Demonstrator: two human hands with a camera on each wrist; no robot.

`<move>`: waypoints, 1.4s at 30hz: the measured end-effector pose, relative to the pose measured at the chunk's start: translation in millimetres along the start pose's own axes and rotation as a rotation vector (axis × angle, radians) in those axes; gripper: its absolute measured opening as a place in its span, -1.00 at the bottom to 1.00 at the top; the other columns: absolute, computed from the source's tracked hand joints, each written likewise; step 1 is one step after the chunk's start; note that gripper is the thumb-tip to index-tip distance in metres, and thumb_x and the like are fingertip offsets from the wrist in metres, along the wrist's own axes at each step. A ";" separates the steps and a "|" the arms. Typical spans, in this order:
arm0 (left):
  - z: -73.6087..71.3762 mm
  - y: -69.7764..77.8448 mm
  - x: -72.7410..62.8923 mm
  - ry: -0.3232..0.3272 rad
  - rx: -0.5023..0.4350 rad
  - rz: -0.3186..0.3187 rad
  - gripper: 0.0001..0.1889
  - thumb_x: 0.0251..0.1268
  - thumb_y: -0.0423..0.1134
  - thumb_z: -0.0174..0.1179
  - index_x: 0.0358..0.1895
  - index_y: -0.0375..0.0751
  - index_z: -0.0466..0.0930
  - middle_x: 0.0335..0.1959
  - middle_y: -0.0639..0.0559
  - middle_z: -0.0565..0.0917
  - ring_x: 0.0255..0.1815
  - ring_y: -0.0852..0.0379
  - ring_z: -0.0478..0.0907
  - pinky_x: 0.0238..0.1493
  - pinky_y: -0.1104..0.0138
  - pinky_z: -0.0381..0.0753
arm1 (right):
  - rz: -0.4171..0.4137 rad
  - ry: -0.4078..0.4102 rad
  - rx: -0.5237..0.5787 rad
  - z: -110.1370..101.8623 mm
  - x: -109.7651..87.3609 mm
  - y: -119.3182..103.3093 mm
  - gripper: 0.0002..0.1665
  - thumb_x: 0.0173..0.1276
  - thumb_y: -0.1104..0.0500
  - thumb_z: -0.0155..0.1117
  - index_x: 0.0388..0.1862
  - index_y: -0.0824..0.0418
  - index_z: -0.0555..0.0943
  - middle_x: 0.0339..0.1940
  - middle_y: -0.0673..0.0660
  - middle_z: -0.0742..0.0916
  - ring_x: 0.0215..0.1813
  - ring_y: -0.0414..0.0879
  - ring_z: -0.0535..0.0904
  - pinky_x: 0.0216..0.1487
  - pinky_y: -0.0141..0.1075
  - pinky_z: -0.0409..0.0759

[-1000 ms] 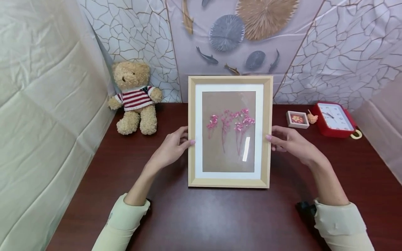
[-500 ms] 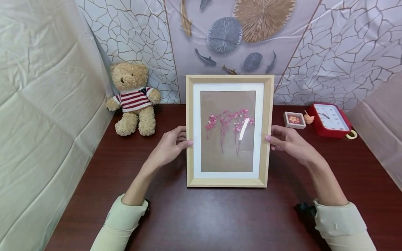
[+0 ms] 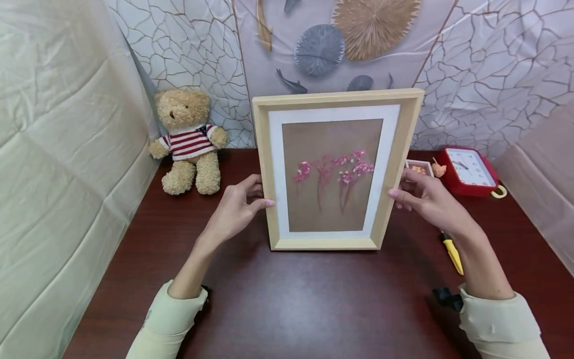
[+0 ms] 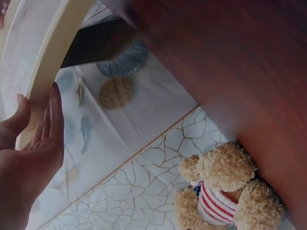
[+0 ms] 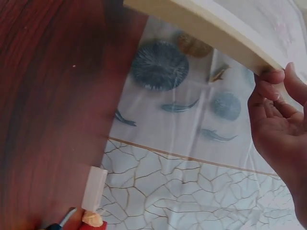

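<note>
While gripping left edge of picture frame (image 3: 329, 172) in left hand (image 3: 235, 207), also pinching right edge in right hand (image 3: 430, 200); with both clamped on it, holding it roughly upright at mid table (image 3: 305, 309); can't tell if touching at bottom; with teddy bear (image 3: 190, 142) at left rear, small box (image 3: 419, 168) partly hidden behind right hand, red clock (image 3: 469, 172) beyond, yellow-handled tool (image 3: 453, 255) near right hand.

two framed pictures, one large frame (image 3: 329, 174) and one small frame (image 3: 419, 169) at three o'clock, two hands, left grip (image 3: 234, 208) and right grip (image 3: 430, 199), two cream sleeves (image 3: 172, 315), one teddy bear (image 3: 186, 141), one red clock (image 3: 470, 170), one orange ornament (image 3: 439, 168), one yellow-handled tool (image 3: 453, 254), one surface (image 3: 305, 304)
</note>
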State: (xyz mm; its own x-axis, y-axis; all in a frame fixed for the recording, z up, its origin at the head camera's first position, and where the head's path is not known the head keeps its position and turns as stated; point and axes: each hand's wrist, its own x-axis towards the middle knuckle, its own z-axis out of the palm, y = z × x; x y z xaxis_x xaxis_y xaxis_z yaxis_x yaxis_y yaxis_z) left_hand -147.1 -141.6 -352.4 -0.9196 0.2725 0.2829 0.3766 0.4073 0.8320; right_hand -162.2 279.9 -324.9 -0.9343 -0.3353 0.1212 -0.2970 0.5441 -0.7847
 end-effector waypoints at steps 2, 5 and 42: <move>-2.5 1.4 -1.4 0.022 0.010 0.036 -0.65 0.38 -0.45 0.48 0.17 -0.39 0.67 -0.04 -0.26 0.88 0.06 -0.13 0.87 0.01 0.20 0.76 | -0.046 0.026 -0.010 -1.0 -3.1 -1.5 -0.58 0.56 0.36 0.39 0.33 0.34 0.58 -0.28 -0.02 0.67 -0.36 -0.11 0.62 -0.30 -0.38 0.63; -5.3 3.7 -2.2 0.050 0.029 0.080 -0.62 0.32 -0.43 0.53 0.16 -0.35 0.71 -0.06 -0.21 0.89 0.03 -0.08 0.88 0.02 0.25 0.75 | -0.099 0.060 -0.015 -2.5 -8.3 -3.4 -0.48 0.49 0.42 0.43 0.38 0.29 0.58 -0.26 -0.09 0.71 -0.36 -0.14 0.64 -0.31 -0.40 0.64; -7.3 -20.4 -9.7 0.225 0.639 0.755 -0.40 0.14 -0.71 0.45 0.28 -0.27 0.79 0.19 -0.22 0.83 -0.01 -0.19 0.86 -0.20 0.04 0.85 | -0.756 0.084 -0.443 21.1 -25.3 26.7 -0.38 0.87 -0.08 -0.15 0.45 0.29 0.66 0.41 0.29 0.67 0.47 -0.08 0.54 0.58 -0.59 0.26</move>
State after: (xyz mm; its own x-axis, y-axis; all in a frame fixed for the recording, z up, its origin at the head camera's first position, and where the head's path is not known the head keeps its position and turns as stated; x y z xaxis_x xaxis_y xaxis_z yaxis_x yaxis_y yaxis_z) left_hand -146.7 -158.9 -368.6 -0.3912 0.5077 0.7676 0.7967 0.6044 0.0062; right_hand -142.3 286.7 -361.7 -0.4626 -0.6785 0.5706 -0.8749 0.4534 -0.1702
